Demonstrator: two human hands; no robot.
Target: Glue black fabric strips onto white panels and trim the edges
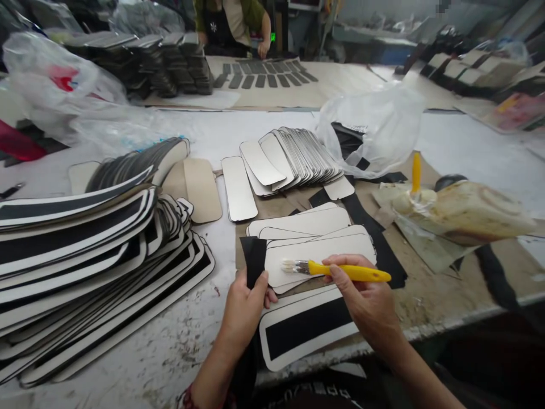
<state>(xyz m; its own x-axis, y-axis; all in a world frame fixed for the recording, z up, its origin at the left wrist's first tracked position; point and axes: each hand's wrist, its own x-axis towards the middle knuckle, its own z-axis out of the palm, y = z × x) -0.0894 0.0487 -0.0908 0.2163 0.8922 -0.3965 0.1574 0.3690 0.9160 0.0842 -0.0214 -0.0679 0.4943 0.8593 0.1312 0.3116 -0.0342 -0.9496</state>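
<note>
A yellow-handled paintbrush (340, 271) is gripped in my right hand (368, 301), its pale bristles pointing left over a white rounded panel (315, 253). Between the thumb and fingers of my left hand (246, 304) is a black strip (254, 257), held upright beside that panel's left end. More white panels (302, 223) lie just behind it. Nearest my body, partly under my right hand, rests a white panel with a black rectangle (304, 329) on its face.
Stacked black-and-white panels (97, 272) fill the left side. A fanned pile of white panels (298, 159) lies behind my hands. To the right, a yellow-handled brush (416, 173) stands in a plastic-wrapped glue container (460, 213). Across the table, a person (234, 28) stands behind grey pieces (268, 74).
</note>
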